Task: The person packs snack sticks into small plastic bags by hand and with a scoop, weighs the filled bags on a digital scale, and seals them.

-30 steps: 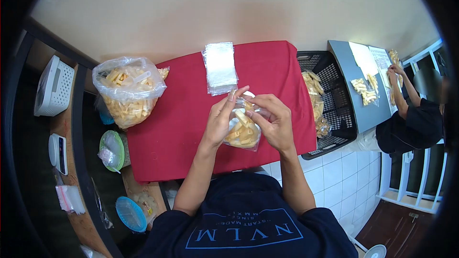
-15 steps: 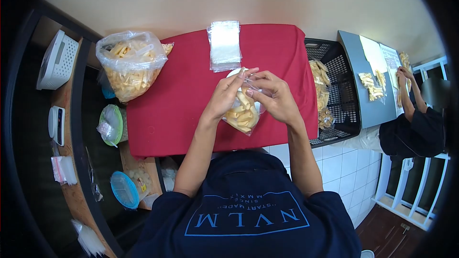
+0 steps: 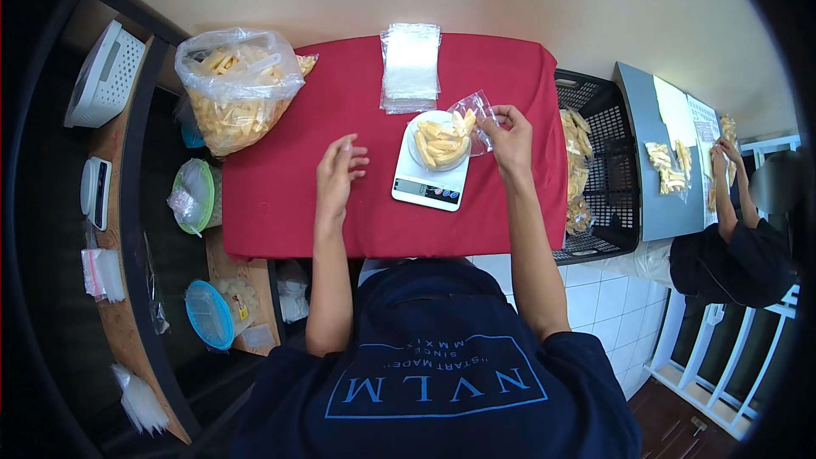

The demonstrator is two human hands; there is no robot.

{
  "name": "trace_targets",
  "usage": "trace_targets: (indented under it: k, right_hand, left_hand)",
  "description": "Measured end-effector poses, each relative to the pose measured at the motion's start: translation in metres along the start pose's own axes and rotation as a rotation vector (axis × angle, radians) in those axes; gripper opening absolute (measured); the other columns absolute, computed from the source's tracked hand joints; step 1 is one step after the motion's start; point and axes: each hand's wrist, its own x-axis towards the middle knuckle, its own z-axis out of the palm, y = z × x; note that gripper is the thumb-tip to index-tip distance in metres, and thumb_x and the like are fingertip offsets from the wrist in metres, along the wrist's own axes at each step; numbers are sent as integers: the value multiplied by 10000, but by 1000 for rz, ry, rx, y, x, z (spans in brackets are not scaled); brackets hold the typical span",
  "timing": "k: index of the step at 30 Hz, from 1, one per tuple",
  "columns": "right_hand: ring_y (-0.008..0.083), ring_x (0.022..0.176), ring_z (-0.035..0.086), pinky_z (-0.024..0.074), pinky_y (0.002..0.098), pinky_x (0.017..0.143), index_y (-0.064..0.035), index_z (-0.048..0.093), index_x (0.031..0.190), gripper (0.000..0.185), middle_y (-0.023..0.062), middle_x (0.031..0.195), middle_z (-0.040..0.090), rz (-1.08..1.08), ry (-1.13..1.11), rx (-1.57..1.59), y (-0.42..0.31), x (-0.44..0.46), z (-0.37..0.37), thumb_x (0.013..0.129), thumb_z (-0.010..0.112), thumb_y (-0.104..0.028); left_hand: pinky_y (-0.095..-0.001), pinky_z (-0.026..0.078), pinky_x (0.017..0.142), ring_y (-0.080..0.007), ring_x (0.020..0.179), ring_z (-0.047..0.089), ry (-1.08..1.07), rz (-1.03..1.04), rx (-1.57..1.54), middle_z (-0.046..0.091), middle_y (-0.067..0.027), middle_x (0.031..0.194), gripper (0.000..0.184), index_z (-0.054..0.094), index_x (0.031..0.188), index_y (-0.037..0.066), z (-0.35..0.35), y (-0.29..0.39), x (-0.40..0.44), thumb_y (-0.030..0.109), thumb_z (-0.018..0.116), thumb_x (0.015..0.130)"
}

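A small clear plastic bag of pale yellow snack sticks (image 3: 440, 146) rests on the round pan of a white kitchen scale (image 3: 429, 190). My right hand (image 3: 512, 140) pinches the loose top of this bag at the right of the scale. Off to the scale's left, my left hand (image 3: 334, 172) hovers over the red cloth with fingers apart and nothing in them. The scale's display faces me, but its reading is too small to make out. Behind the scale lies a stack of flat clear plastic bags (image 3: 411, 68).
A large bag of snack sticks (image 3: 242, 89) stands at the table's left corner. Right of the red-covered table (image 3: 280, 212), a black crate (image 3: 608, 161) holds filled packs. Beyond it, a co-worker (image 3: 722, 255) works at a grey table (image 3: 637, 119). Shelves line the left.
The filled bag has gone from between both hands onto the scale, which now shows. My left hand has let go and moved left; my right still grips the bag's top.
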Motion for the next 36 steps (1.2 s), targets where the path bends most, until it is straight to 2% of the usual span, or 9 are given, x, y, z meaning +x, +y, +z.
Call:
trace_targets:
  k: [4,10,14,19,20,24,30,32,36]
  right_hand:
    - [152,695,675,549,277,601,46,611,1006,254,116,881,678,-17,50,-138,17,6,3,809,724,-67]
    - [152,820,666,534,287,627,11,571,1231,545,113,949,680,-113,111,-596,22,2,-26,817,753,-293]
    - [143,753,641,521,265,594,0,575,1227,517,95,926,659,9,158,-381,18,-12,-61,836,747,-291]
    - [67,614,562,456,197,513,-4,630,1097,259,27,783,622,144,105,-159,32,-28,-101,911,665,-181]
    - [42,572,526,424,193,485,-7,649,999,182,4,717,608,128,126,-168,34,-33,-103,921,654,-171]
    - [41,535,501,391,194,464,-10,658,906,181,-10,657,581,168,74,-178,47,-40,-114,922,658,-190]
    - [46,465,448,327,210,428,-21,645,747,350,-18,562,516,203,96,-250,42,-45,-109,962,603,-295]
    - [38,445,417,318,205,411,-40,630,746,397,-29,557,496,213,137,-236,44,-45,-110,971,580,-363]
    - [41,406,389,288,216,365,-35,623,745,414,-29,538,477,208,193,-256,57,-47,-117,974,571,-376]
  left_hand:
    - [-253,509,731,-129,880,635,84,-85,37,658,-83,1000,331,572,1243,52,-19,-14,-10,274,500,1008]
    - [-243,502,723,-119,861,627,143,-121,2,658,-74,986,297,588,1218,64,-30,-25,-20,250,542,992]
    - [-246,502,728,-121,866,628,164,-133,-18,659,-74,990,297,588,1222,64,-36,-33,-19,244,548,989]
    - [-246,503,727,-125,872,630,188,-140,-23,660,-75,989,291,593,1212,51,-30,-29,-19,231,552,987]
    - [-246,504,727,-126,875,630,194,-135,-22,661,-75,988,287,596,1207,46,-29,-29,-18,224,554,986]
    - [-244,504,727,-124,877,631,186,-124,-19,663,-75,985,273,604,1192,43,-27,-29,-15,208,568,978]
    - [-239,496,716,-118,861,629,196,-120,-22,666,-63,960,216,652,1078,25,-25,-30,-12,201,588,970]
    - [-232,485,704,-107,825,619,201,-107,-29,666,-50,877,240,679,900,25,-24,-31,-11,232,583,976]
    - [-227,463,672,-92,756,587,189,-93,-41,650,-40,785,353,651,735,35,-25,-33,-11,273,572,984]
